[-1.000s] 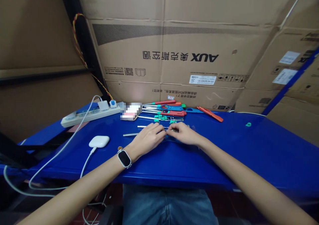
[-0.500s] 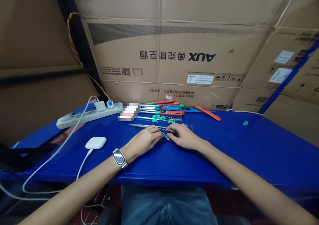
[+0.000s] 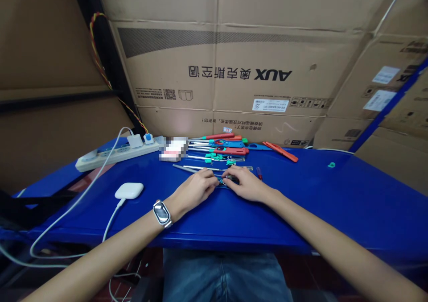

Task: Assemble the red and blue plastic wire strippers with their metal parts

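Left of the hands, a white case (image 3: 129,190) lies on the blue surface (image 3: 334,204). The left hand (image 3: 195,189) and right hand (image 3: 245,184) meet fingertip to fingertip, pinching a small teal-tipped tool (image 3: 223,181) between them. Just beyond them lies a row of screwdrivers (image 3: 220,149).

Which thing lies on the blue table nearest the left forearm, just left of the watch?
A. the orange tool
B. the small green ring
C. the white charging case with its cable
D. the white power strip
C: the white charging case sits on the blue table just left of the watch on the left arm, closer than the power strip behind it.
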### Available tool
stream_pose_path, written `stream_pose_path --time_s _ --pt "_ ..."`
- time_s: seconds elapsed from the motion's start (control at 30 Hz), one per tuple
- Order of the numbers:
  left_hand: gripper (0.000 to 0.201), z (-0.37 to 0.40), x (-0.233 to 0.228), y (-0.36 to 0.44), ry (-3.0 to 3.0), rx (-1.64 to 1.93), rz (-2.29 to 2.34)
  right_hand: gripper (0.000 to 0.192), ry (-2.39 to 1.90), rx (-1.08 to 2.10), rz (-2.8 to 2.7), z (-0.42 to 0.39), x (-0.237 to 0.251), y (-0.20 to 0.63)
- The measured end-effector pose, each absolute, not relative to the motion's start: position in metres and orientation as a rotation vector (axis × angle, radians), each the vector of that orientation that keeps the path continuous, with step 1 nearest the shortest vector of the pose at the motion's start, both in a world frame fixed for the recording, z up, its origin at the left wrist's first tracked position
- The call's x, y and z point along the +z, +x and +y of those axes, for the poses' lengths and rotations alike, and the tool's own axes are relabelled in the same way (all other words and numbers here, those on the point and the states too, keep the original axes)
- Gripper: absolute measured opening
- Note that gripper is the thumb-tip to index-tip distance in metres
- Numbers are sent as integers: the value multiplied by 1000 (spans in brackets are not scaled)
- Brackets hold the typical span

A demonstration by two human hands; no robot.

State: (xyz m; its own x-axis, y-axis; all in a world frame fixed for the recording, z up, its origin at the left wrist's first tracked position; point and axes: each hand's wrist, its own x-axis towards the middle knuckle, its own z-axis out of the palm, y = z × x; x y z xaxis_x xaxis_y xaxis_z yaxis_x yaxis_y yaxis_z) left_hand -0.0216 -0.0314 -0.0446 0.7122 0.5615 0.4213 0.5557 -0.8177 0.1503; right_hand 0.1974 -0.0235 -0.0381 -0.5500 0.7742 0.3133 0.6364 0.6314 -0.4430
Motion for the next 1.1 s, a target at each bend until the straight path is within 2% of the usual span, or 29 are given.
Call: stream_pose_path --time_s 0.3,0.77,1.1 --pt "26 -32 -43 -23 2941 689 853 25 -1112 312 -2496 -28 -42 199" --pt "23 -35 -38 -29 2940 587 713 31 -1108 220 -2578 -32 -42 198" --pt "27 -40 -40 -23 2958 588 816 38 -1023 356 -2399 -26 -43 205"
